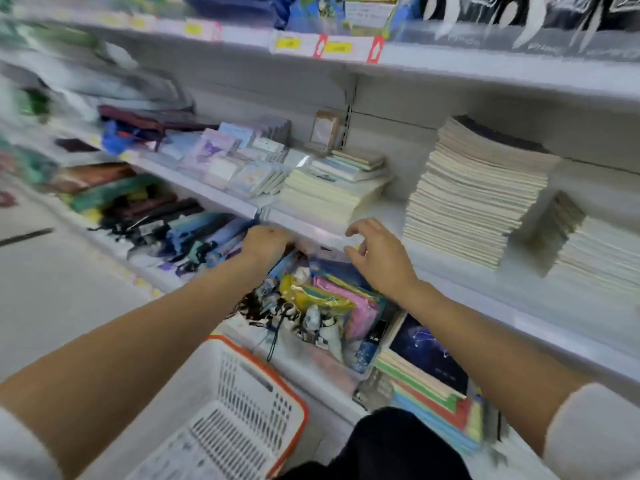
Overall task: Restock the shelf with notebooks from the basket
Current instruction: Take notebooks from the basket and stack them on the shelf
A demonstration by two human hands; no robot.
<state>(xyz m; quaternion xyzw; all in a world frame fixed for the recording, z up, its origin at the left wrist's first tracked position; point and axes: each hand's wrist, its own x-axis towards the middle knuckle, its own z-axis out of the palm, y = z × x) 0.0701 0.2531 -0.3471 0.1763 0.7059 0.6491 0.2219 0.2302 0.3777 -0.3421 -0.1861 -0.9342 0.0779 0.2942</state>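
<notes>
At lower left the white, orange-rimmed basket [242, 393] sits below the shelves. The left hand [268, 244] reaches in under the shelf edge [221, 199]; its fingers are hidden, so I cannot tell their grip. The right hand [377, 258] hovers beside it, fingers loosely spread, holding nothing. At lower right a stack of notebooks [426, 351] lies flat, star-patterned cover up, long axis running upper left to lower right.

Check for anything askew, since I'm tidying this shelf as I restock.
The tall notebook stack on the middle shelf leans rightward toward its top instead of standing square, though the wide lens may exaggerate. The shorter stack left of it has smaller books lying crooked on top.
</notes>
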